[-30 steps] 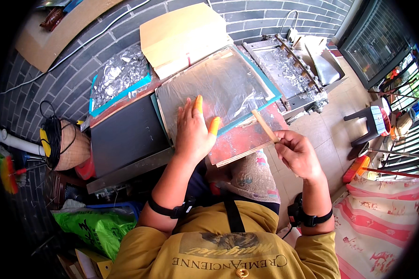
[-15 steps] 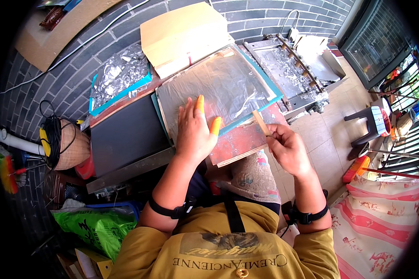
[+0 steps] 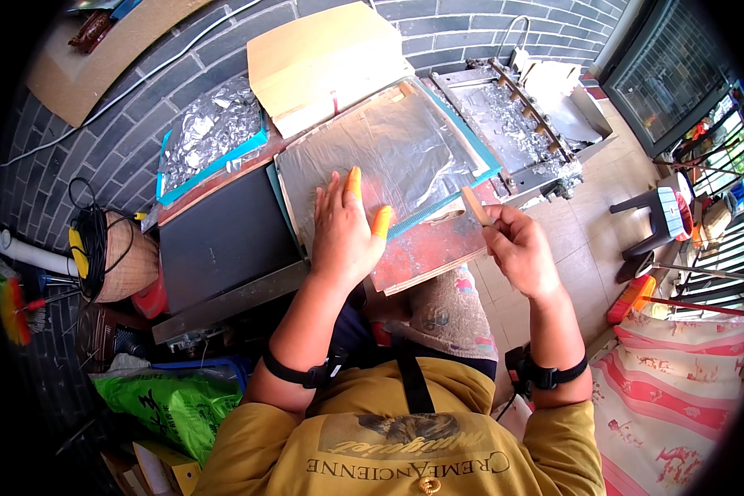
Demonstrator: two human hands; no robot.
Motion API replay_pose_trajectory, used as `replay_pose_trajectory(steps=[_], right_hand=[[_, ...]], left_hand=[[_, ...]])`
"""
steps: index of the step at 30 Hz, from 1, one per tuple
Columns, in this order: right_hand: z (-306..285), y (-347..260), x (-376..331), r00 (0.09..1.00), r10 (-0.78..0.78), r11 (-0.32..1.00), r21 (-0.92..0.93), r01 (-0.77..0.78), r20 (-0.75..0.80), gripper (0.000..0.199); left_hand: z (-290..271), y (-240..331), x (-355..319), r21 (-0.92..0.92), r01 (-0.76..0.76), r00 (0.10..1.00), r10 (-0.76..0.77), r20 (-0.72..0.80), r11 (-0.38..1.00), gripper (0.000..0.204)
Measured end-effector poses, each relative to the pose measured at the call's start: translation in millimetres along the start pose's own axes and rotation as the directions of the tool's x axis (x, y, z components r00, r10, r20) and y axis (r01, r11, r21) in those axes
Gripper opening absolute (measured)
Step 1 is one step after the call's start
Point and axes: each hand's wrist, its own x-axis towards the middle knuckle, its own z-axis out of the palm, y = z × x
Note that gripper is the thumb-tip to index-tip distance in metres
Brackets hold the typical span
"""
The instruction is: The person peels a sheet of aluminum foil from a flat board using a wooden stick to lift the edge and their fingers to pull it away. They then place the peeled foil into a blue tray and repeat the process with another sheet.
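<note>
My left hand (image 3: 345, 221) lies with fingers stretched out on a sheet of thin, shiny grey film (image 3: 388, 140); yellow covers sit on two of its digits. The film rests on a blue-edged pad (image 3: 426, 217) over a worn reddish board (image 3: 417, 260). To the right of the pad, my right hand (image 3: 517, 248) pinches a flat wooden strip (image 3: 475, 207) between thumb and fingers. The strip's free end points up and left, close to the pad's right corner. A small pale piece (image 3: 448, 217) shows at the pad's near edge.
A black panel (image 3: 227, 240) lies left of the pad. Behind it, a blue tray (image 3: 211, 136) holds crumpled silvery scraps. A brown cardboard folder (image 3: 326, 62) leans at the wall. A metal frame with flakes (image 3: 508, 116) stands at the right, and a stool (image 3: 657, 219) on the floor.
My right hand has moved slightly right, drawing the wooden strip away from the pad's edge. The pale piece at that edge has come into sight. My left hand has hardly moved.
</note>
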Motion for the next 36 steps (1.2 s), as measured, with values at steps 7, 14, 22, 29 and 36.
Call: replay_pose_trajectory(steps=[7, 14, 22, 29, 36], right_hand=[[-12.6, -6.5, 3.0, 0.999, -0.025, 0.998, -0.055, 0.027, 0.042, 0.024], [-20.7, -5.8, 1.4, 0.999, -0.021, 0.997, -0.068, 0.024, 0.041, 0.024], [-24.6, 2.4, -18.5, 0.999, 0.025, 1.0, -0.017, -0.025, 0.035, 0.021], [-23.3, 6.8, -22.3, 0.993, -0.068, 0.998, 0.016, 0.066, 0.102, 0.023], [-23.5, -9.6, -29.2, 0.995, 0.035, 0.998, 0.041, -0.039, 0.097, 0.022]], left_hand=[[-4.0, 1.3, 2.0, 0.001, 0.004, 1.0, -0.004, 0.009, 1.0, 0.068], [-17.5, 4.9, 12.6, 0.008, -0.052, 0.998, 0.052, -0.021, 0.999, 0.062], [-60.9, -3.4, 116.0, -0.01, -0.235, 0.965, 0.232, -0.119, 0.972, 0.042], [-52.1, -89.8, 202.5, 0.496, -0.204, 0.941, 0.309, -0.139, 0.844, 0.041], [-58.1, -97.9, 197.6, 0.434, -0.211, 0.951, 0.286, -0.114, 0.876, 0.032]])
